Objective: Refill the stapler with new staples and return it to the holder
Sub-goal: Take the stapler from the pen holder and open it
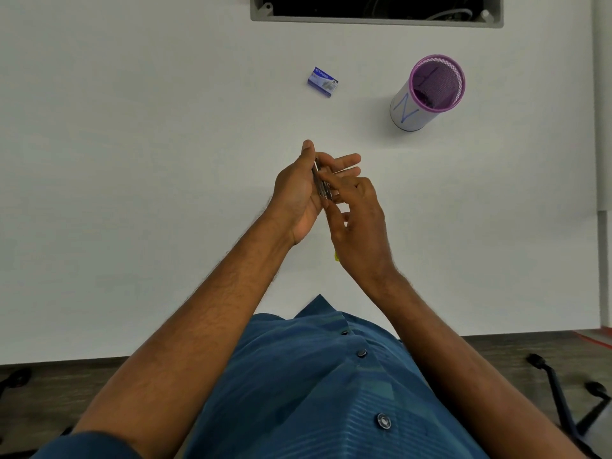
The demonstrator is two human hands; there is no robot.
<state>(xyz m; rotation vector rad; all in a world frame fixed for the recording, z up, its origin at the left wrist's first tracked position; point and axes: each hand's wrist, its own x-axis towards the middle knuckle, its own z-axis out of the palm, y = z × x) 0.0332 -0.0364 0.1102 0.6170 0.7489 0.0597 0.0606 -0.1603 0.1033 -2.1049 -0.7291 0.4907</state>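
Staple box (322,81), holder (429,91) well apart

- Stapler (320,182): slim, metallic, up off the table between both hands, mostly hidden by fingers, long axis pointing away from the near edge.
- Staple box (323,81): small, blue, flat on the white table, toward the far edge, slightly turned.
- Holder (427,92): purple mesh cup in a white wrap marked with a blue letter, upright, right of the box, well apart.
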